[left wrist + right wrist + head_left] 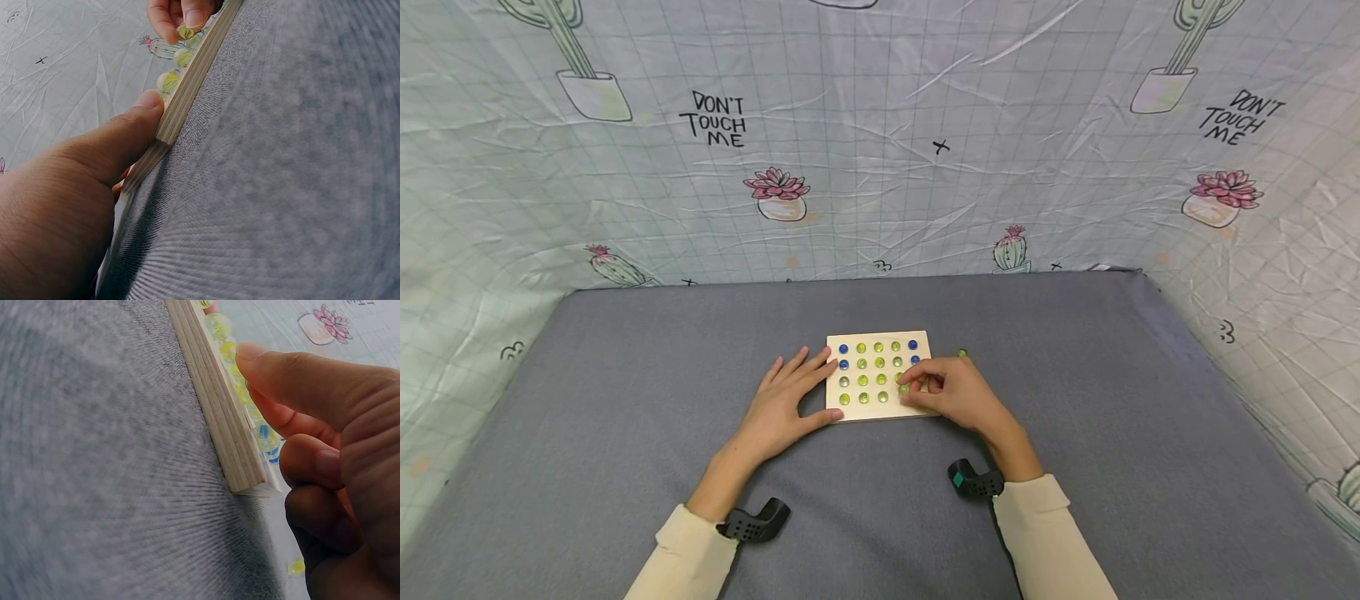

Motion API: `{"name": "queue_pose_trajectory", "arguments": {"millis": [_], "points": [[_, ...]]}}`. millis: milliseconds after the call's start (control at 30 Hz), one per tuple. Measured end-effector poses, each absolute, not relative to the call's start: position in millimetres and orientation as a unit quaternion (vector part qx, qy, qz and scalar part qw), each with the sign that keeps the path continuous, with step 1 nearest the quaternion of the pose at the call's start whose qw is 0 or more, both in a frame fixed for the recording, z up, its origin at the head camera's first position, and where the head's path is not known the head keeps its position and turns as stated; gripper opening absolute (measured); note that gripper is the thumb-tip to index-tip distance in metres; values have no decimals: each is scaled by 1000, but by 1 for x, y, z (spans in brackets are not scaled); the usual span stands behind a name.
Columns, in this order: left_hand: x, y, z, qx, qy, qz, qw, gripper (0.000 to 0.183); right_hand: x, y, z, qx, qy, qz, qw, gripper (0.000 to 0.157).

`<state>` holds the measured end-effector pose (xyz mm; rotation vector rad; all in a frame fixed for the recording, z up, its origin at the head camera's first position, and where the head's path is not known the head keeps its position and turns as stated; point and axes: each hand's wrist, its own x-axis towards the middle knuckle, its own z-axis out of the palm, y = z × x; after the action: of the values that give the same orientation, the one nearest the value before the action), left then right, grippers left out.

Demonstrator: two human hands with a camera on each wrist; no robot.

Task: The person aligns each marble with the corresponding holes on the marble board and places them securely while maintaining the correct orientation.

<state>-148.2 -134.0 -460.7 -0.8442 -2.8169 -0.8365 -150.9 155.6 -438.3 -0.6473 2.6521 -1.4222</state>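
A pale wooden board [872, 412] lies on the grey cloth, with rows of glass marbles on it. Most marbles are yellow-green; blue ones [843, 349] sit at the back left and back right. My left hand [778, 415] rests at the board's left side with fingers spread, its thumb touching the front left corner. Over the front right part of the board, my right hand [958, 390] pinches a yellow-green marble [185, 31] between thumb and forefinger. The right hand hides some of the board's right side.
A loose yellow-green marble [962, 353] lies on the cloth just right of the board, partly behind the right hand. Grey cloth [662, 375] covers the table. A printed curtain [880, 150] hangs behind and along both sides.
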Motion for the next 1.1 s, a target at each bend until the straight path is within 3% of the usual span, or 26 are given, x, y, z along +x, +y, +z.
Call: {"name": "queue_pose_trajectory", "arguments": {"millis": [1100], "points": [[-148, -134, -460, -278, -920, -275, 40, 75, -151, 155, -439, -229, 871, -434, 21, 14]]}}
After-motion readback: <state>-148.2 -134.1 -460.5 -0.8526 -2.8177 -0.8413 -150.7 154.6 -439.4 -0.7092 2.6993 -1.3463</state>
